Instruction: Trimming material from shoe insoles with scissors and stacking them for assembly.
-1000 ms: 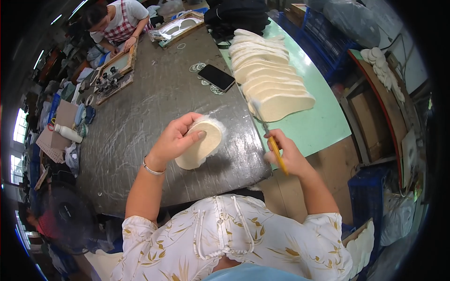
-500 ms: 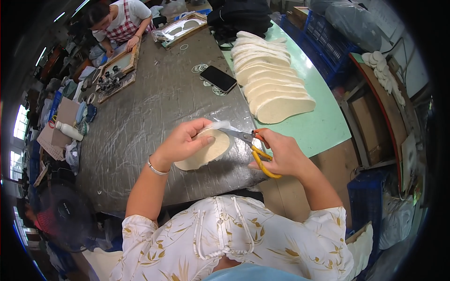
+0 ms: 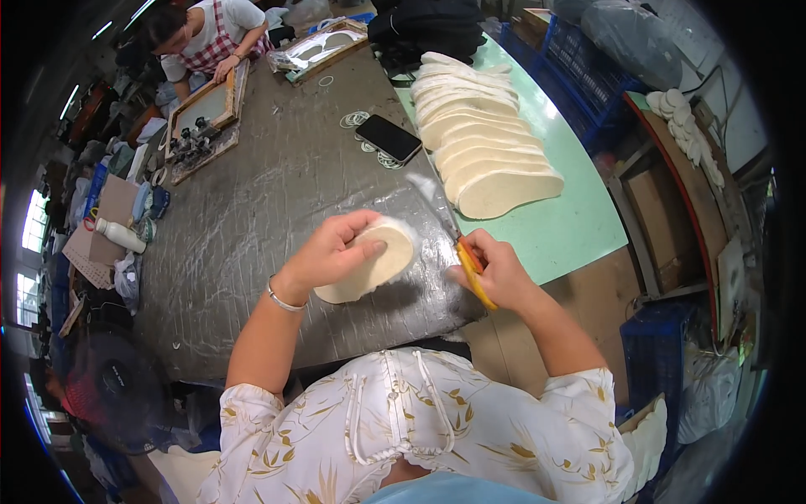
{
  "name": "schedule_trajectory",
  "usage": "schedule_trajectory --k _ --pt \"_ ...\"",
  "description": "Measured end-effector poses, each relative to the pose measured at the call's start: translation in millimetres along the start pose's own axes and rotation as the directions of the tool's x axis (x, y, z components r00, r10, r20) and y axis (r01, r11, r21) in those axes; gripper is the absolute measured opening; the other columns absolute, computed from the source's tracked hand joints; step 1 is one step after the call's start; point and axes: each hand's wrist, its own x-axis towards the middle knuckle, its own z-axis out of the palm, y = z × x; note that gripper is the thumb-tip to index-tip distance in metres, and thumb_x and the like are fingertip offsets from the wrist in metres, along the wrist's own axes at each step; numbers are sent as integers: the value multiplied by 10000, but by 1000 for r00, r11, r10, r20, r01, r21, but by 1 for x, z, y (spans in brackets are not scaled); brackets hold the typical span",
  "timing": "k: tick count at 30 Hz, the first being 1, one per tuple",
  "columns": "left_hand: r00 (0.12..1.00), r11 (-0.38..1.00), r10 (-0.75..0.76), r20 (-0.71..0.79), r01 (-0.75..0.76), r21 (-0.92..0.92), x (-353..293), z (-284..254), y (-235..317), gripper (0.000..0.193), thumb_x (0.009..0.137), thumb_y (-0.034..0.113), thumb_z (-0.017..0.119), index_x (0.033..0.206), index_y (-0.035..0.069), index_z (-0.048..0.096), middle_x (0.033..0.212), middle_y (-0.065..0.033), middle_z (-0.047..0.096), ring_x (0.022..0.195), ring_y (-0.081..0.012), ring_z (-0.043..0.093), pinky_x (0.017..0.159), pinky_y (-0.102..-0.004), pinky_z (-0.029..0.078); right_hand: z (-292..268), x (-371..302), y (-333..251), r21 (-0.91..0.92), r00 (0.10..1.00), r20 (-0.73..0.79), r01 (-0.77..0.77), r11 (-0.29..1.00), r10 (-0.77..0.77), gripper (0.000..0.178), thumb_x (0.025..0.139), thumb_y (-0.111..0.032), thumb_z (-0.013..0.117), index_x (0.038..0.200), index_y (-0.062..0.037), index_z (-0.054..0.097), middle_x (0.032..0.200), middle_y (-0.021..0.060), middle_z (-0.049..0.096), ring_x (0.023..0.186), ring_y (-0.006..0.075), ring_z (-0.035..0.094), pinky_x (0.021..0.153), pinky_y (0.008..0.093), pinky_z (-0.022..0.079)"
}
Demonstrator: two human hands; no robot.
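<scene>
My left hand point(image 3: 329, 250) pinches a cream, fleecy insole point(image 3: 384, 267) between thumb and fingers, just above the dark table. Wispy white fibres stick out along its far right edge. In my right hand point(image 3: 505, 275) is a pair of scissors point(image 3: 475, 279) with yellow and orange handles. The blades look closed, point away from me and stand apart from the insole. A white tuft of fluff point(image 3: 421, 183) shows at the blade tips. Beyond the scissors, a long overlapping row of cream insoles point(image 3: 504, 186) lies on a pale green board point(image 3: 579, 231).
A black phone point(image 3: 389, 138) lies on several pale rings point(image 3: 355, 119). At the far left, another person point(image 3: 220, 38) handles a wooden frame point(image 3: 220, 109). A white bottle point(image 3: 119, 233) stands among clutter on the left. Blue crates point(image 3: 579, 76) are at the right, a fan point(image 3: 117, 382) at lower left.
The scissors have left the insole's edge and swung up and away, their blades coming together with fluff at the tips. My left hand barely moved. The other person's frame has tilted.
</scene>
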Motion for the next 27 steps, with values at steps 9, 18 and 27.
schedule_trajectory --k 9,18,27 --pt "934 963 221 -281 -254 -86 3 -7 -14 290 932 86 610 1200 4 536 1068 -40 651 959 -94 608 837 -251 489 19 -22 7 8 992 -91 91 996 -90 673 723 -342 817 1190 -15 460 770 66 521 676 185 515 665 300 473" --pt "909 936 196 -369 -286 -207 2 -8 -12 443 918 87 611 1317 5 436 1199 -73 598 1119 -141 559 980 -294 420 30 -11 7 81 973 -219 96 992 -76 562 753 -253 817 1138 -17 481 758 53 540 636 145 494 607 278 453" --pt "827 848 235 -511 -432 -308 -6 -10 -7 446 926 98 604 1324 14 421 1241 -81 568 1144 -154 541 996 -312 413 41 9 -25 41 978 -147 156 987 -149 651 725 -265 827 1206 5 481 847 81 568 731 159 537 682 284 478"
